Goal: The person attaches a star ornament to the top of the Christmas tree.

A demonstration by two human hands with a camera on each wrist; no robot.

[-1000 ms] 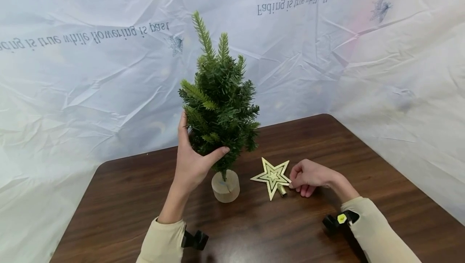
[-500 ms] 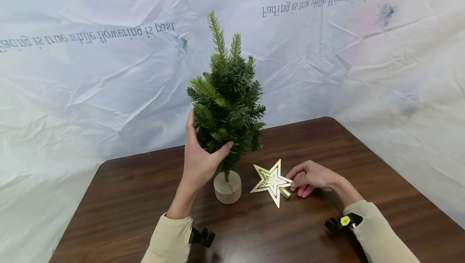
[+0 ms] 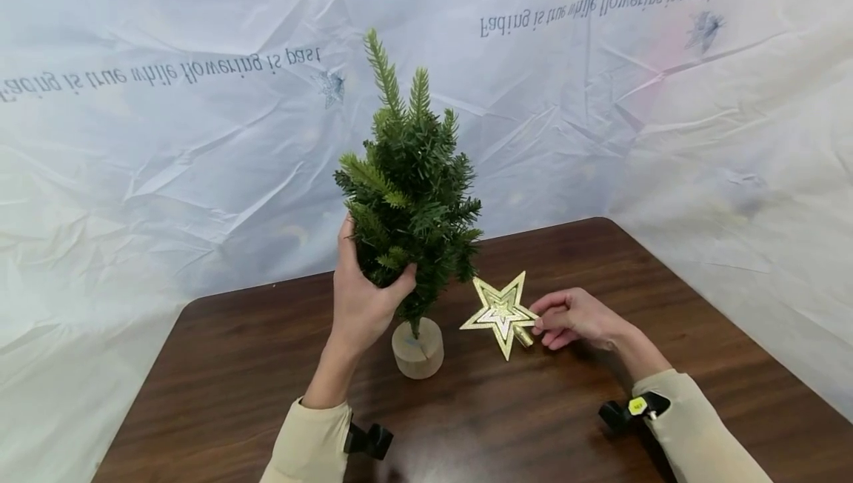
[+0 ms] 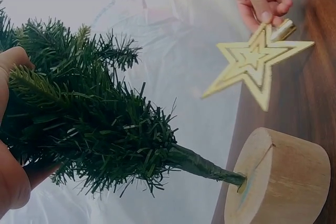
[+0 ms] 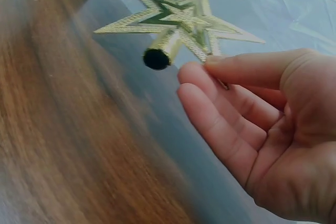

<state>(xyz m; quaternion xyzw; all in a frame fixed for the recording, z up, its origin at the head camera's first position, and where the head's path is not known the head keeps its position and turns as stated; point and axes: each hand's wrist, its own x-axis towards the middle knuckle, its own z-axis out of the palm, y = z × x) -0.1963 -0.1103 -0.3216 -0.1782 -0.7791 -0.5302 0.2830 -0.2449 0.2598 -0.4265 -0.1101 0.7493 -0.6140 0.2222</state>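
Note:
A small artificial Christmas tree [image 3: 416, 187] stands upright on its round wooden base [image 3: 417, 350]. My left hand [image 3: 363, 301] grips its lower branches, thumb in front and fingers round the left side, partly hidden by the needles. To the right, a gold star tree topper [image 3: 501, 311] is pinched at one point by the thumb and fingers of my right hand [image 3: 578, 320]. In the right wrist view, the topper's hollow gold tube [image 5: 160, 51] shows its dark open end. The left wrist view shows the star [image 4: 254, 59] above and beyond the wooden base [image 4: 281, 177].
Both things are over a dark brown wooden table [image 3: 506, 424]. Behind it hangs a wrinkled pale sheet [image 3: 220, 172] with upside-down printed lettering. Black wrist cameras sit on both cream sleeves [image 3: 313, 431].
The star has gone from lying flat on the table to being lifted and tilted by my right hand. The tree top has swayed right, then back left, in my left hand's grip.

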